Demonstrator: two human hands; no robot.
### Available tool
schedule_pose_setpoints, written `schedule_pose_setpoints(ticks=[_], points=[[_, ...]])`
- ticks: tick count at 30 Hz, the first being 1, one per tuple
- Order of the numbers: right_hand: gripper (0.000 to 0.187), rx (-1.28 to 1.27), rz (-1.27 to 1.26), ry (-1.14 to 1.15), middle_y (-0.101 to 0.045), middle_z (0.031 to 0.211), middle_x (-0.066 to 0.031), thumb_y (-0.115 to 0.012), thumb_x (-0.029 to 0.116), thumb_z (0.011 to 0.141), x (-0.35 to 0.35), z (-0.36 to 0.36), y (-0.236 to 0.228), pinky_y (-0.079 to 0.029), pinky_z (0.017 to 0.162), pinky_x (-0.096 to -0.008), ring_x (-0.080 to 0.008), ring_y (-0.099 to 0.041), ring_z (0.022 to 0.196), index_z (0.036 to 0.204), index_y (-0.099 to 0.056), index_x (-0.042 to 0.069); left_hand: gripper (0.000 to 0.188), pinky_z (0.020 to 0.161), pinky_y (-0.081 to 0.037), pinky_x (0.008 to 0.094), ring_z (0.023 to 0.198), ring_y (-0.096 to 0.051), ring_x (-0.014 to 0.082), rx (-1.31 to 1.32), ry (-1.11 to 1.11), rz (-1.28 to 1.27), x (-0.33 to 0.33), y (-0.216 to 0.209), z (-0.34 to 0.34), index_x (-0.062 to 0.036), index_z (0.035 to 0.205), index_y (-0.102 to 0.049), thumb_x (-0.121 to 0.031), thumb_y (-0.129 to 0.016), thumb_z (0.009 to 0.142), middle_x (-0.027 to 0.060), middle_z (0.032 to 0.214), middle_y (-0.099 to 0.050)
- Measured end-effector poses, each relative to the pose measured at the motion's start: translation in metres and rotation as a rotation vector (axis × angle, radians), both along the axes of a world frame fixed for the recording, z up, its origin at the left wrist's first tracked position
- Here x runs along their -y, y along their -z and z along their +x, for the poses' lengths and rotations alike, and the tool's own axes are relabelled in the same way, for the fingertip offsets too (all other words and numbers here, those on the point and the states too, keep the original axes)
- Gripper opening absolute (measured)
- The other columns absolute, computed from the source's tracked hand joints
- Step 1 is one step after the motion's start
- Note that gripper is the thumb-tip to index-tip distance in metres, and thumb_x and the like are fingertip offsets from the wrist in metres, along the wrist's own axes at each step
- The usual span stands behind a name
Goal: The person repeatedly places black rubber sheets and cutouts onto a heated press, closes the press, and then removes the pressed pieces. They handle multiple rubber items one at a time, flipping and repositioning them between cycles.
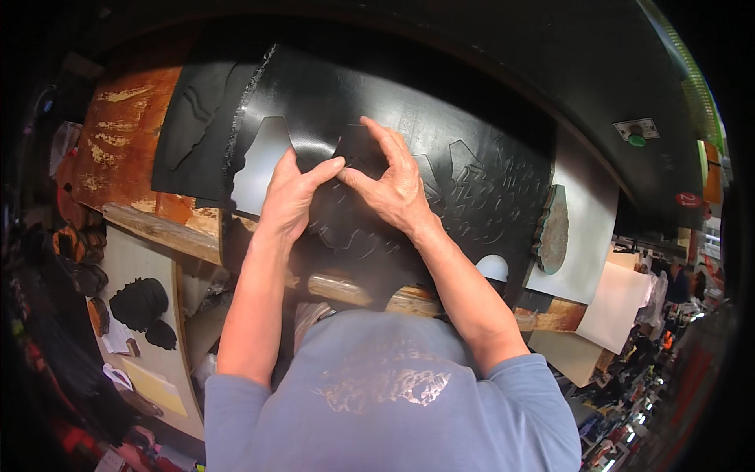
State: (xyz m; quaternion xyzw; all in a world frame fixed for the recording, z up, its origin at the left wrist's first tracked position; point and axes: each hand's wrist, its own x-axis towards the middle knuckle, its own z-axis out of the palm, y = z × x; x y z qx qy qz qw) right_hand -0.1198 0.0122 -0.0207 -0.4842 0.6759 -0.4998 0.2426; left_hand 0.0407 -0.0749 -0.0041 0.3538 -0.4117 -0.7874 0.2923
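Note:
A small dark flat piece (355, 141) is held up between my hands over the black sheet. My left hand (292, 195) is closed on its near left edge, thumb on top and most fingers hidden. My right hand (393, 182) grips the right side, its thumb tip close to the left thumb and its index finger stretched along the far edge. Under them, the wide black sheet (393, 98) bears many curved pressed or cut outlines, mostly right of my right hand. A pale grey patch (258, 165) with a scalloped edge shows beside my left hand.
A long metal-looking shape (553, 230) with a wavy edge lies on a light plate at the right. A white dome (492, 267) is beside my right forearm. A dark machine body with a green button (636, 140) overhangs the far side. Black cut pieces (140, 305) lie stacked at left.

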Motion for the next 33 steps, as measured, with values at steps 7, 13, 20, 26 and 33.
schedule_pose_setpoints(ticks=[7,13,20,26,33], points=[[0.045,-0.174,-0.164,-0.1,-0.07,0.122,-0.0155,-0.091,0.02,0.084,0.001,-0.011,0.008,-0.053,0.106,-0.0461,-0.038,-0.059,0.134,0.121,-0.073,0.001,0.039,0.097,-0.056,0.0348,0.11,-0.069,0.018,-0.065,-0.007,0.071,-0.002,0.0,-0.004,0.0003,0.129,-0.066,-0.012,-0.08,0.095,0.0092,0.119,-0.071],[0.018,-0.105,-0.211,-0.21,-0.074,0.093,-0.0141,-0.085,0.011,0.09,-0.035,-0.007,-0.018,-0.059,0.083,-0.0405,-0.035,-0.074,0.095,0.102,-0.077,0.0,0.053,0.111,-0.052,0.0364,0.129,-0.065,0.0254,0.531,-0.315,-0.62,-0.009,-0.027,0.026,0.0084,0.145,-0.058,-0.024,-0.072,0.105,0.0195,0.142,-0.064],[0.016,0.287,0.124,-0.266,-0.078,0.101,-0.0054,-0.079,0.012,0.098,-0.092,-0.072,-0.088,-0.058,0.075,-0.0286,-0.0129,-0.073,0.086,0.107,-0.078,-0.002,0.063,0.116,-0.052,0.0404,0.138,-0.061,0.0325,0.108,-0.008,0.134,-0.055,-0.04,0.02,0.0141,0.156,-0.04,-0.022,-0.065,0.11,0.0272,0.154,-0.055],[0.032,-0.284,0.122,0.061,-0.067,0.089,-0.02,-0.085,0.018,0.09,-0.084,-0.053,-0.02,-0.053,0.064,-0.0421,-0.036,-0.066,0.073,0.105,-0.068,-0.005,0.076,0.114,-0.05,0.0359,0.126,-0.065,0.0225,0.17,0.108,0.131,-0.058,-0.034,-0.019,0.0177,0.157,-0.036,-0.025,-0.072,0.106,0.0226,0.146,-0.06],[0.037,-0.332,-0.198,0.155,-0.071,0.092,-0.0145,-0.088,0.006,0.086,-0.09,-0.047,0.016,-0.057,0.072,-0.0361,-0.0278,-0.07,0.078,0.115,-0.067,-0.004,0.061,0.109,-0.05,0.0314,0.117,-0.065,0.0145,0.255,0.08,0.034,-0.06,-0.026,-0.033,0.0116,0.152,-0.05,-0.022,-0.071,0.106,0.0116,0.13,-0.069]])
